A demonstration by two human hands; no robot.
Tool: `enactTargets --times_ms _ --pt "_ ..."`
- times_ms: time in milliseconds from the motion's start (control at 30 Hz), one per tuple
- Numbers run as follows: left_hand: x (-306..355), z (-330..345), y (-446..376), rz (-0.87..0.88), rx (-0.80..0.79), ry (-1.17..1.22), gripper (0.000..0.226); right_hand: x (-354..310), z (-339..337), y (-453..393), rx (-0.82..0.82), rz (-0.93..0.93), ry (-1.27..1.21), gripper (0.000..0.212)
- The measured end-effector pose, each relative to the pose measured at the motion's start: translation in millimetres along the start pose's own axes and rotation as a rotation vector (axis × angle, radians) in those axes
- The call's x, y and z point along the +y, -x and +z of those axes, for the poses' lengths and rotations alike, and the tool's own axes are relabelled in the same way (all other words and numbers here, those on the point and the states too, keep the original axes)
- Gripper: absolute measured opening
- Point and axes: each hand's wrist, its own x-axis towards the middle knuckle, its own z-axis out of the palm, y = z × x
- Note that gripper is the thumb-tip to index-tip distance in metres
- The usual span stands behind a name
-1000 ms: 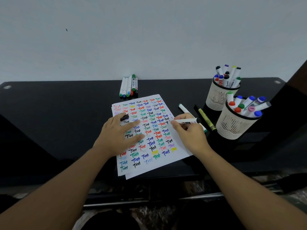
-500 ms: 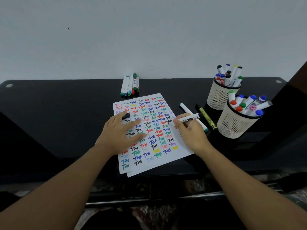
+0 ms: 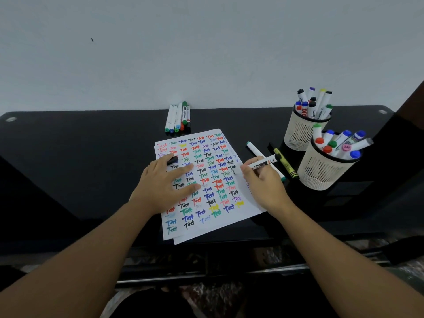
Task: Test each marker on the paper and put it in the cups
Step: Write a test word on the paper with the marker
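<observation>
Paper [image 3: 207, 180]: my landmark, a white sheet on the black table [image 3: 68, 161], nearly filled with rows of the word "Test" in many colours; a second sheet peeks out beneath its near edge.
My left hand [image 3: 165, 184]: flat on the paper's left half, fingers straight and spread, pressing it down. A black cap [image 3: 172, 160] sits between my upper fingers (I cannot tell how firmly it is held).
My right hand [image 3: 263, 182]: at the paper's right edge, fingers curled round a marker [image 3: 263, 163] in a writing grip.
Marker: white barrel with a black far end, tip at the paper's right margin beside the black "Test" marks; whether the tip touches the sheet I cannot tell.
Loose pair: a white marker with a green end [image 3: 254, 150] and a yellow-green one [image 3: 285, 164] lie on the table just right of the paper, partly behind my right hand.
Untested group [image 3: 177, 117]: several markers side by side beyond the paper's far edge, near the wall.
Cups: two cream mesh cups right of the paper, the near cup [image 3: 325, 168] and far cup [image 3: 302, 131] touching, both full of markers standing upright or leaning.
</observation>
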Motion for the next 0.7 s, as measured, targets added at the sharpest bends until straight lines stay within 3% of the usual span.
enactTargets --times_ms 700 --pt "-0.2 -0.8 -0.5 0.003 0.008 0.006 0.082 -2.3 0.7 -1.2 0.029 -0.012 0.052 0.013"
